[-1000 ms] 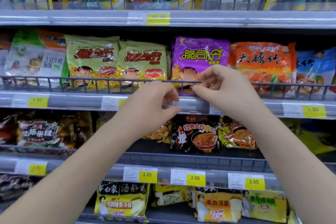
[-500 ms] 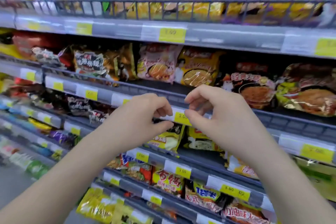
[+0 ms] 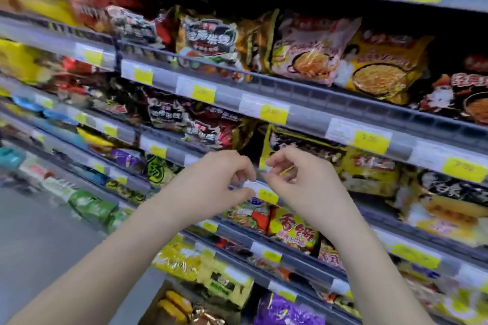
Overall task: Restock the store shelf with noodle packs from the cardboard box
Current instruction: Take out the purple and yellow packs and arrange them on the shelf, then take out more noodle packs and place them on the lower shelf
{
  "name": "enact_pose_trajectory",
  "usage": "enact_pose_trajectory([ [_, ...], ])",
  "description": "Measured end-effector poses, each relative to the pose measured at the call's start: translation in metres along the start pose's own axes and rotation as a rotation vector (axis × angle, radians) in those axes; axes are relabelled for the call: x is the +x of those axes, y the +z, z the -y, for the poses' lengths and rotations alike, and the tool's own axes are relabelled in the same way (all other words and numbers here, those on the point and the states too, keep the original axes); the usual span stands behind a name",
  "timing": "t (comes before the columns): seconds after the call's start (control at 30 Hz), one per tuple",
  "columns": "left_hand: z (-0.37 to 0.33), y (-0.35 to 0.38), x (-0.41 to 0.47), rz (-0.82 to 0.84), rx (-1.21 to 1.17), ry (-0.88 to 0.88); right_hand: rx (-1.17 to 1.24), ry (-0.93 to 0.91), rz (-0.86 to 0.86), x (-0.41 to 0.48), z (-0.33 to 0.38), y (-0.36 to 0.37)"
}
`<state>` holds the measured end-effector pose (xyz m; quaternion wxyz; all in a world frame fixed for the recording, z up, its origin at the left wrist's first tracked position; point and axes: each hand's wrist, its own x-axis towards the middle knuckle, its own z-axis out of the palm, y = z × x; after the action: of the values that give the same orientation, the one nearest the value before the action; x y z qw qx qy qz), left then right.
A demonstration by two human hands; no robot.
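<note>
Both hands are raised close together in front of the shelf edge, and neither holds a noodle pack. The left hand (image 3: 219, 182) has its fingers curled with thumb and forefinger pressed together; whether that grip pinches the small white-and-yellow price tag (image 3: 260, 191) or merely lies in front of it I cannot tell. The right hand (image 3: 295, 179) mirrors it, fingers bent into a loose pinch just beside the same tag, with nothing visible between the tips. Judging by this pose, the hands are set for fine work on something thin, such as seating or straightening the tag in the grey price rail (image 3: 303, 116), not for carrying stock.

Outward from the hands, the store shelf (image 3: 396, 150) runs in tilted tiers, each fronted by a rail of yellow tags. Noodle packs fill the tiers, among them a red-and-yellow pack (image 3: 293, 229) just below the hands and a pink pack (image 3: 309, 53) on a higher tier, leaning face-out so that labels read from the aisle.

The cardboard box (image 3: 158, 306) sits at the bottom edge of view, low by the shelf foot, open, with yellow packs (image 3: 174, 305) showing inside. The view is blurred, so print is unreadable.
</note>
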<state>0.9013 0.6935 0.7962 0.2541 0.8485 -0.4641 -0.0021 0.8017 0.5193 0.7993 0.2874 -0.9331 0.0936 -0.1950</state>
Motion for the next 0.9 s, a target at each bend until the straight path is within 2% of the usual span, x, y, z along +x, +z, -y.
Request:
enact_pose_trajectory([
  [0.23, 0.143, -0.024, -0.035, 0.125, -0.009, 0.094, 0.000, 0.207, -0.040, 0.019, 0.065, 0.119],
  [0.4, 0.210, -0.038, -0.053, 0.223, -0.099, 0.104, -0.021, 0.388, -0.036, 0.023, 0.104, 0.183],
  [0.67, 0.240, -0.024, -0.078, 0.378, -0.159, 0.128, 0.040, 0.585, 0.042, -0.007, 0.125, 0.219],
  [0.9, 0.233, 0.007, -0.097, 0.446, -0.150, 0.101, 0.074, 0.632, 0.086, -0.031, 0.105, 0.238],
])
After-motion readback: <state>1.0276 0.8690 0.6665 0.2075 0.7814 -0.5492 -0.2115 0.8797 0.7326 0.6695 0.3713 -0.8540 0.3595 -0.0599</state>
